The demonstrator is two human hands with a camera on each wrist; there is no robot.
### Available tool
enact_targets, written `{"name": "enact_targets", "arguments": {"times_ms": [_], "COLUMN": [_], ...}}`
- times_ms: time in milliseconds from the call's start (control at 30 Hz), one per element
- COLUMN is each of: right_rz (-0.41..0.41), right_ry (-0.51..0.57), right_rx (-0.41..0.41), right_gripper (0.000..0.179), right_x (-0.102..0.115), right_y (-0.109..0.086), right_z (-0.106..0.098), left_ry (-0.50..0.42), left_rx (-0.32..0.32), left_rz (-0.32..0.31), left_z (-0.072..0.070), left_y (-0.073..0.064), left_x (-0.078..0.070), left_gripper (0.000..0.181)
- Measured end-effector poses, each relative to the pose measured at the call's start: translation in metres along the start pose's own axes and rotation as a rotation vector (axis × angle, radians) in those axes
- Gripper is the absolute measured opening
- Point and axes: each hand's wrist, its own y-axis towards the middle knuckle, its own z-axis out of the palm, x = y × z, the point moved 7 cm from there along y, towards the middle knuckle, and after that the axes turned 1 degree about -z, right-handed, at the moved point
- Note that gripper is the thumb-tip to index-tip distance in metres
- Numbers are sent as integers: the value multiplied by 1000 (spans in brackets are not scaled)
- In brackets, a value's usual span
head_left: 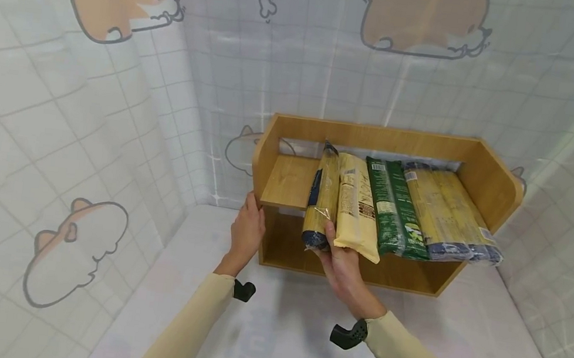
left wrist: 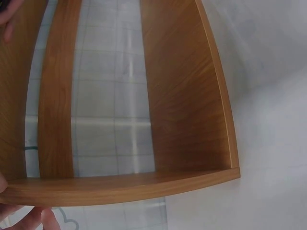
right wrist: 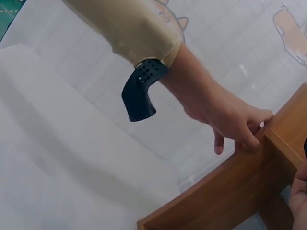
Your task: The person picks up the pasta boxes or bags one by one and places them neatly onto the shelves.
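Observation:
A two-tier wooden shelf stands against the back curtain. My left hand grips the front edge of its left side panel; the right wrist view shows fingers and thumb around the board. My right hand holds the near end of a clear spaghetti pack with dark blue ends, thumb on top and the other fingers mostly hidden beneath. That pack lies on the upper tier, its front end sticking out past the board. Just right of it are a cream noodle pack and a green pack.
More clear spaghetti packs with blue ends lie at the right of the upper tier, overhanging its front. Bare board shows at the upper left. A white cloth covers the surface below; printed curtains hang around.

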Motion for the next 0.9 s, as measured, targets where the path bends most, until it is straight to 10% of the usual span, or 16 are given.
{"name": "enact_targets", "arguments": {"times_ms": [900], "right_rz": [-107], "right_ry": [-212], "right_rx": [23], "right_gripper": [79], "right_x": [-6], "right_y": [-1], "right_z": [-9], "left_ry": [2], "left_rx": [-1], "left_rz": [-12], "left_z": [1], "left_y": [1], "left_x": [2], "left_gripper": [32]}}
